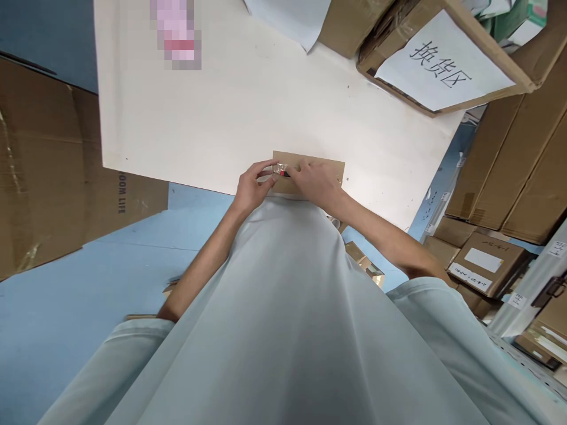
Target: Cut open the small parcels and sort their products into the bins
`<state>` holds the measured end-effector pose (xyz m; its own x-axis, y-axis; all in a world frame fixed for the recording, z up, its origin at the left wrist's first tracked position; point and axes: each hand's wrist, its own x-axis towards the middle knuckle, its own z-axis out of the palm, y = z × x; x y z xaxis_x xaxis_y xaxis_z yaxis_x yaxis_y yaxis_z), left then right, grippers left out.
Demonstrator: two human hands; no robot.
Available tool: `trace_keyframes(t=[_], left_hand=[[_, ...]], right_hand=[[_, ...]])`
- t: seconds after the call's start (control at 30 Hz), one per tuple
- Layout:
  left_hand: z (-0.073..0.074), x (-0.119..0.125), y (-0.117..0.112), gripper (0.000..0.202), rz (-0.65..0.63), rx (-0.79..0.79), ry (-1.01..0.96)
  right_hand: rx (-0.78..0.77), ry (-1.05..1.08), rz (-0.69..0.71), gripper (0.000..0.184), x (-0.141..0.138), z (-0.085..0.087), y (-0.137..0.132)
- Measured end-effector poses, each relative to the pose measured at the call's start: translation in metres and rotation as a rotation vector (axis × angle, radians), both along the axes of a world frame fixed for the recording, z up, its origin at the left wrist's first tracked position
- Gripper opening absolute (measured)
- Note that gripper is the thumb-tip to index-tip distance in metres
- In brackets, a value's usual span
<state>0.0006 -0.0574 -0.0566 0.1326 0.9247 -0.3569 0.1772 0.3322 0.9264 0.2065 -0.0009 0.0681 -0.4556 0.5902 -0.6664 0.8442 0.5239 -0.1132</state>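
Observation:
A small clear plastic packet with something red and black in it lies between my hands, over a flat brown cardboard piece at the table's near edge. The fingers and thumb of my left hand curve around the packet's left end and grip it. From the other side, my right hand pinches its right end, with the fingertips close to the dark part. My right hand also covers much of the cardboard. What exactly the packet contains is too small to make out.
On the white table stand an open carton with a handwritten paper sign and a white sheet. A blurred pink item lies at the back left. Large cartons stand left; shelved boxes are right.

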Motion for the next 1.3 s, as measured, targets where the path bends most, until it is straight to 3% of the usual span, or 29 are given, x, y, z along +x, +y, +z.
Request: trace_keyframes(t=[0.37, 0.7, 0.87, 1.0, 1.3], left_hand=[[0.001, -0.001, -0.002, 0.053, -0.032, 0.008, 0.031], [-0.001, -0.005, -0.001, 0.052, -0.049, 0.021, 0.017], [-0.001, -0.003, 0.000, 0.051, -0.038, 0.019, 0.011], [0.002, -0.004, -0.003, 0.050, -0.053, 0.019, 0.016], [0.009, -0.004, -0.012, 0.047, -0.035, 0.004, 0.019]], right_hand=[[0.010, -0.079, -0.015, 0.052, 0.014, 0.024, -0.006], [0.046, -0.187, -0.108, 0.053, 0.081, 0.031, -0.017], [0.052, -0.133, -0.146, 0.050, 0.103, 0.036, -0.020], [0.027, -0.007, -0.194, 0.049, 0.092, 0.035, -0.023], [-0.042, 0.065, -0.176, 0.048, 0.048, 0.015, -0.014]])
